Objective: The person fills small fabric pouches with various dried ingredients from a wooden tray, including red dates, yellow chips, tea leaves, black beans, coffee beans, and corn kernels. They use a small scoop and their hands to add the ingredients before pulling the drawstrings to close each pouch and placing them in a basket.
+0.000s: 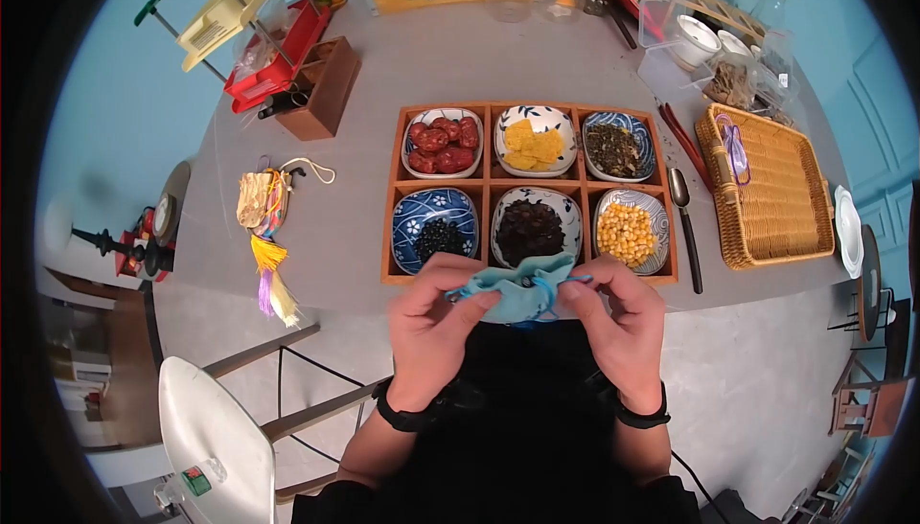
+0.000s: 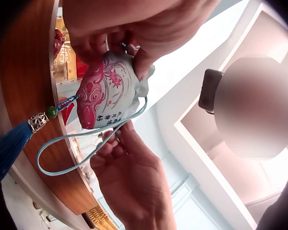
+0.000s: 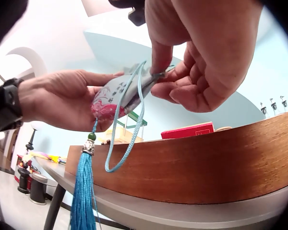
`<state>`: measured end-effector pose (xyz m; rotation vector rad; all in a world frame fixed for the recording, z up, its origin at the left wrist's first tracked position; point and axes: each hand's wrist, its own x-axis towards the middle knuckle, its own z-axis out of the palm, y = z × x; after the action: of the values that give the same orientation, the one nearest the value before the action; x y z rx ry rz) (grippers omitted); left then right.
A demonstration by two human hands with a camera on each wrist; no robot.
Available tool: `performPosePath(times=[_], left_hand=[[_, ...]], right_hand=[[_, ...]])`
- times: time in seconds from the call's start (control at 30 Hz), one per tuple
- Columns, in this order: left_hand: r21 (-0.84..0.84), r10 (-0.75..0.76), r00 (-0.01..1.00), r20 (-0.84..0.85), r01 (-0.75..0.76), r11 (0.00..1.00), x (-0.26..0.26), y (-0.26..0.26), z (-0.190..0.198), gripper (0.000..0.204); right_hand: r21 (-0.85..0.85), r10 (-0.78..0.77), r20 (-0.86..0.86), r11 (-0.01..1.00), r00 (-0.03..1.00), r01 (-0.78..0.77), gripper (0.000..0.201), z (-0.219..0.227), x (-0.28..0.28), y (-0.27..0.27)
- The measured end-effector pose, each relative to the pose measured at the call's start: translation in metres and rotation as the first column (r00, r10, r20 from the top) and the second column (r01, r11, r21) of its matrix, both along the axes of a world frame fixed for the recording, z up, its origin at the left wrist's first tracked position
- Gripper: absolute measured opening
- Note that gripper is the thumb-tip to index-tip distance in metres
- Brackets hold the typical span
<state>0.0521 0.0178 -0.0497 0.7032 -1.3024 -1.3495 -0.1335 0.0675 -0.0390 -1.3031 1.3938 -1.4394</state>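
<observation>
A small light-blue drawstring pouch (image 1: pixel 520 299) is held between both hands at the front edge of the compartment box. The left hand (image 1: pixel 433 323) pinches its left side, and the right hand (image 1: pixel 618 323) pinches its right side near the cord. In the left wrist view the pouch (image 2: pixel 108 91) shows a pink printed pattern and dark characters, with a cord loop (image 2: pixel 62 172) and a blue tassel (image 2: pixel 12 148) hanging from it. The right wrist view shows the tassel (image 3: pixel 84 191) with a green bead, hanging below the pouch (image 3: pixel 117 96). What the pouch contains cannot be seen.
The wooden box (image 1: pixel 489 146) holds bowls of red dates, yellow pieces, dried leaves, black beans, dark dried pieces and corn (image 1: pixel 627 234). A spoon (image 1: pixel 683 227) and wicker tray (image 1: pixel 771 189) lie right; a tasselled sachet (image 1: pixel 264 203) lies left. A chair (image 1: pixel 216 438) stands below.
</observation>
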Motion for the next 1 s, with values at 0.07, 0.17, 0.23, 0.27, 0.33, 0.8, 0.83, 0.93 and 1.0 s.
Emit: performPosePath(times=[0.07,0.17,0.23,0.27,0.33,0.8,0.83,0.93,1.0], left_hand=[[0.012,0.027,0.999,-0.026,-0.027,1.000,0.004,-0.002,-0.002,0.016],[0.018,-0.018,0.999,-0.043,0.019,1.000,0.004,-0.002,0.001,0.015],[0.042,-0.011,0.999,-0.041,0.013,0.999,0.002,-0.001,0.003,0.015],[0.065,0.000,0.999,-0.040,0.002,0.998,0.001,0.000,0.003,0.015],[0.047,-0.003,0.999,-0.037,0.005,0.999,0.000,0.000,0.000,0.015],[0.118,-0.087,0.991,0.099,0.075,0.990,0.011,-0.005,0.008,0.014],[0.028,-0.095,0.971,0.220,0.091,0.995,0.015,-0.007,0.007,0.013],[-0.110,-0.066,0.911,0.407,0.121,0.987,0.019,-0.013,0.014,0.011],[-0.160,-0.039,0.880,0.473,0.129,0.979,0.022,-0.016,0.021,0.009]], right_hand=[[-0.008,0.013,0.052,1.000,0.999,-0.012,0.005,0.000,-0.001,0.001],[-0.043,0.015,0.103,0.999,0.995,-0.011,0.008,-0.002,0.000,0.001],[0.005,0.028,0.276,1.000,0.961,-0.031,0.014,0.001,0.009,0.002],[0.047,0.035,0.439,0.997,0.898,-0.062,0.020,0.003,0.012,0.002],[0.059,0.093,0.430,0.990,0.898,-0.131,0.025,0.005,0.009,0.002],[0.156,0.037,0.300,0.984,0.953,-0.088,0.015,-0.006,0.002,0.002],[0.158,0.034,0.300,0.984,0.953,-0.085,0.015,-0.006,0.000,0.002],[0.159,0.033,0.292,0.984,0.956,-0.083,0.017,-0.003,-0.004,0.002],[0.137,0.028,0.261,0.988,0.965,-0.065,0.019,0.000,-0.004,0.002]])
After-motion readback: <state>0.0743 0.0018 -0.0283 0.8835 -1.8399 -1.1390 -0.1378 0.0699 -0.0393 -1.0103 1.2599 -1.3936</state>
